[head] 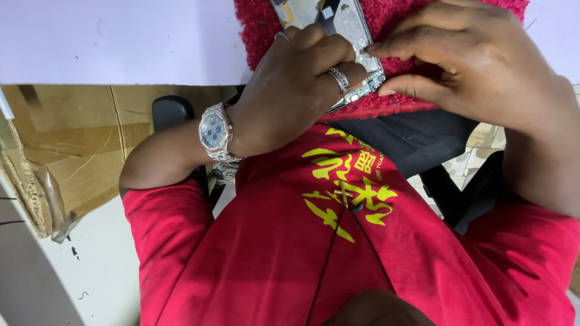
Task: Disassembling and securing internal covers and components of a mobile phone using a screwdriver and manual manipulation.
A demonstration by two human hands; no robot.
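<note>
In the head view, an opened phone (338, 36) is seen lying on a red mat (399, 102) at the near edge of the white surface (121, 42). The left hand (290, 90) is curled narrow over the phone's lower end, fingers pressed to it. The right hand (477, 60) is pinched at the phone's lower right corner, thumb and forefinger nearly closed; whether a small part is held cannot be told. The exposed board could be scratched by the ring (339, 78), and the phone could be pushed off the mat's edge if pressed unevenly.
</note>
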